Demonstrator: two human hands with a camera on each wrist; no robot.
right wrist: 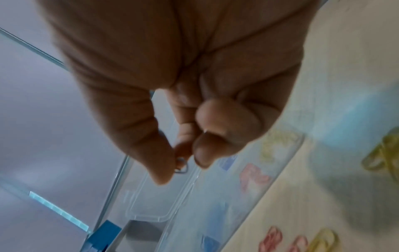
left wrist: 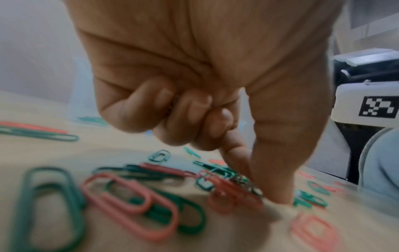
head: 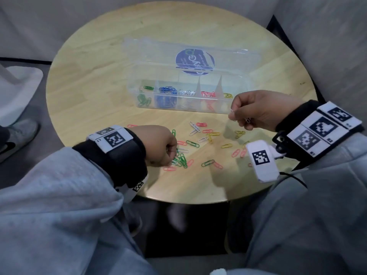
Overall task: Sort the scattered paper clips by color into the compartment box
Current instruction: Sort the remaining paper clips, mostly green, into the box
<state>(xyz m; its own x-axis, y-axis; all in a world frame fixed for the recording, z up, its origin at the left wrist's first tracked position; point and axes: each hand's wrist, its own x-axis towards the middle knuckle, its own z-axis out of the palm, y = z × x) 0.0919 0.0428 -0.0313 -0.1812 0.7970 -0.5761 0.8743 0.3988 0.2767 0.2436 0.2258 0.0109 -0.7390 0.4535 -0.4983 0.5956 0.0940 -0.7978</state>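
I am midway through the sort. My right hand [head: 256,110] hovers by the right end of the clear compartment box [head: 188,94], thumb and fingers pinched together on a silver paper clip [right wrist: 181,168]; my judgement is that it must travel left to the middle compartment holding silver clips [head: 186,93], then let go. My left hand [head: 158,145] is low on the round wooden surface [head: 95,76], fingers curled, thumb and forefinger closing on a tangle of green and pink clips [head: 181,159]; what exactly it grips I cannot tell. More loose clips [head: 210,135] lie between the hands. The box's upright dividers and open lid [head: 178,54] could catch a careless drop.
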